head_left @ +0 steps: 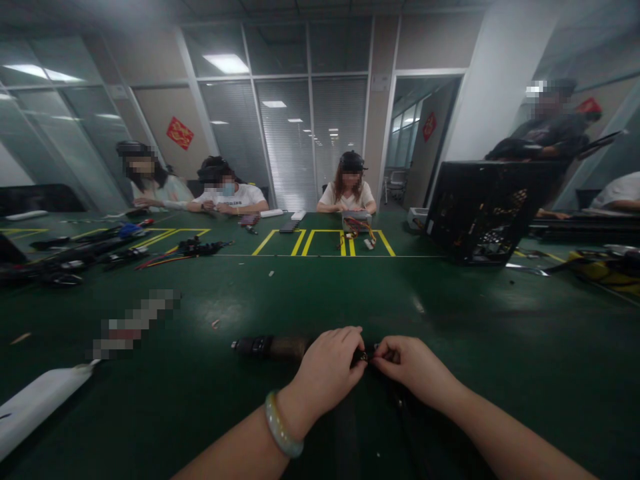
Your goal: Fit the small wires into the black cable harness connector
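Observation:
A dark, elongated device (256, 347) lies on the green table with a small metal tip at its left end; its middle part is brownish. My left hand (330, 367), with a pale bangle (283, 425) on its wrist, is closed around the right end of it. Tiny gold-coloured and black details show between my fingers there. Meeting it from the right, my right hand (415, 367) pinches at that same end, fingertips together; what they hold is too small to name. Below the right hand a dark strip, perhaps a cable (400, 400), runs toward me.
On the left lie a white object (45, 407) and several black cables (195, 247). A black computer case (490, 210) stands at the right, near a yellow-and-black item (607, 270). Across the green table (320, 287), a person (349, 187) works at a power supply with wires (357, 221); others sit nearby.

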The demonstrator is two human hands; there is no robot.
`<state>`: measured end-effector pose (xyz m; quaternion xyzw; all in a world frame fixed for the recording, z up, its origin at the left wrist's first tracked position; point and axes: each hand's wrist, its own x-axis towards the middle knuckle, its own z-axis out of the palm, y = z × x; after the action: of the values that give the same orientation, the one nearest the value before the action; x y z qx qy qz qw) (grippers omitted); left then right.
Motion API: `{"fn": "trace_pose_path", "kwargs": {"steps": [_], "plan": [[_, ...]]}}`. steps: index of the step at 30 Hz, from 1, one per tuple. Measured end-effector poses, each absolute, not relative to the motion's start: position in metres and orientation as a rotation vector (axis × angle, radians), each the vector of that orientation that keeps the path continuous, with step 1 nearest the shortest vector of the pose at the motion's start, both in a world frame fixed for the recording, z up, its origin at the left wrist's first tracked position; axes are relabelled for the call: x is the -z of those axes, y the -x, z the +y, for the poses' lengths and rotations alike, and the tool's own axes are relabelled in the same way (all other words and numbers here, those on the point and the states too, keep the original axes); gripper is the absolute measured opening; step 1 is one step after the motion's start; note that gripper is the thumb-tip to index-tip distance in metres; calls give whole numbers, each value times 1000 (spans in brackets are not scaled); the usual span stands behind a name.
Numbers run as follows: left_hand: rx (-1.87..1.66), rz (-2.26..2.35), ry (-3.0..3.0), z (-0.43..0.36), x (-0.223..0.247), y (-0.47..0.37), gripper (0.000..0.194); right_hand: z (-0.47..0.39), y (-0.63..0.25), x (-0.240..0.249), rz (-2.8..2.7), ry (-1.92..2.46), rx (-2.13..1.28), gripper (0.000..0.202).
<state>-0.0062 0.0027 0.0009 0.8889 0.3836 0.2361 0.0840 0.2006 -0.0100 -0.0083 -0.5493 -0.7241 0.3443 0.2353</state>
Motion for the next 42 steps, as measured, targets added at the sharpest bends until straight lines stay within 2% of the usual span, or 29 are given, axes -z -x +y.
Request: {"fn": "trace_pose_path", "kwargs": {"steps": [3,11,17,23,28,35,39,42], "plan": [[-692,1105,-2675,2,-2,6,8,-10,-200,9,-1991,1518,-932,14],[-700,1117,-2671,3,0,6,15,-10,-199,8,-1990,1518,-894,13],[-673,1085,-2689,2,-3,6,11,-11,-199,5,-1987,1514,-902,13],[-701,1107,-2654,1,-4,7,18,-11,-201,9,-1980,1492,-945,13],[-682,1075,-2675,2,-4,7,11,-10,-201,10,-1989,1490,-930,12],[-694,1119,-2660,2,-2,7,17,-10,-201,7,-1992,1492,-933,14],[-687,1091,-2676,3,-1,7,10,-11,-200,7,-1996,1499,-911,12],[-678,1055,-2703,3,-2,7,12,-10,-200,8,-1990,1490,-904,12]]}}
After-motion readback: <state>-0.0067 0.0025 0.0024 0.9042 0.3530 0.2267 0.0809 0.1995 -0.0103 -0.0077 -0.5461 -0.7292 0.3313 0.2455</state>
